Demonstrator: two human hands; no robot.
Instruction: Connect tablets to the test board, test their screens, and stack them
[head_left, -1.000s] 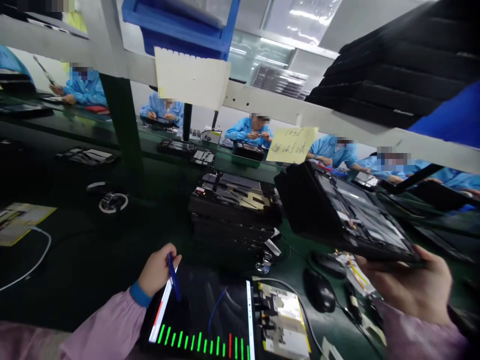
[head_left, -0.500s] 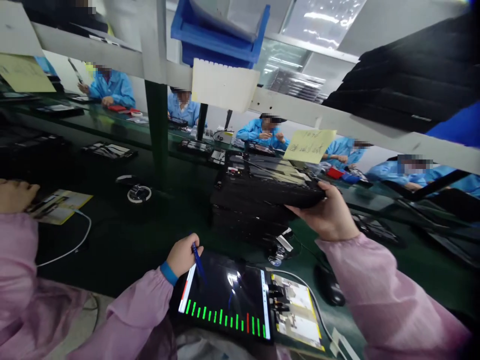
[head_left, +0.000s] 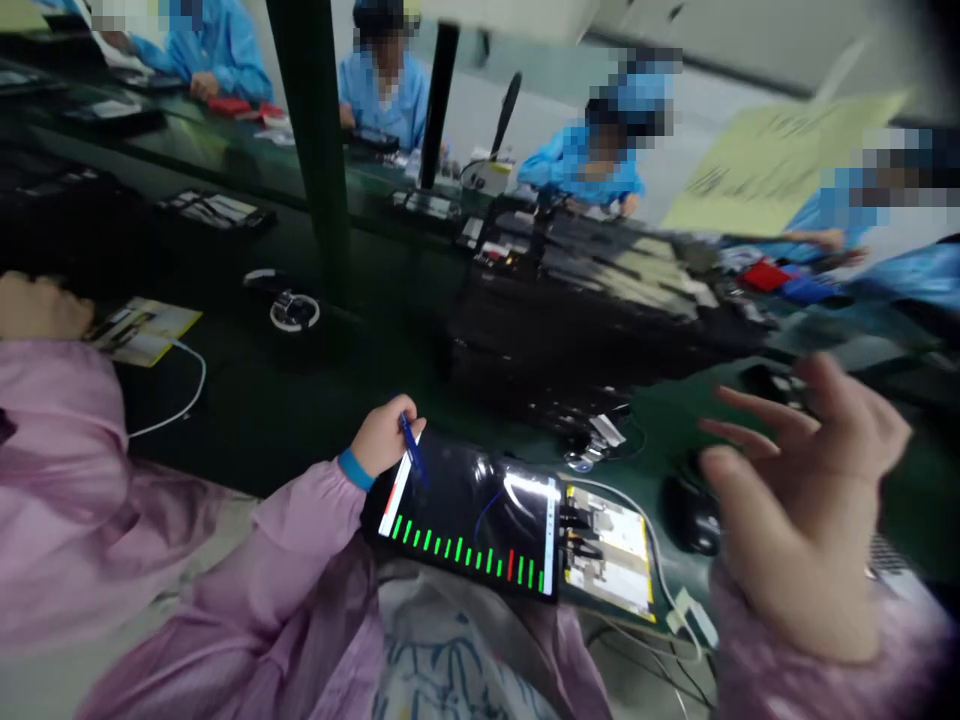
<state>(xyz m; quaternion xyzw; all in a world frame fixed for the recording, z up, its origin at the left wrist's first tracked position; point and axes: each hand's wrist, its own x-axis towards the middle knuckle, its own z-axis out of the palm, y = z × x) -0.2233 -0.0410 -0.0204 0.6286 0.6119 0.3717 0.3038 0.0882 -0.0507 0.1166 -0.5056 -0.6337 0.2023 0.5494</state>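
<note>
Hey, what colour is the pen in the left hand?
Blue. The pen, gripped in the left hand, shows best in the head view.

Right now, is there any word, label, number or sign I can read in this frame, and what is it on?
Nothing reads clearly here.
Yellow paper note: handwriting, blurred, unreadable.
Tablet screen: green and red bars only, no characters.
Leaflet: print too small.
Yellow-edged board beside the screen: markings too small.
Blue pen in the left hand: no marking visible.
</note>
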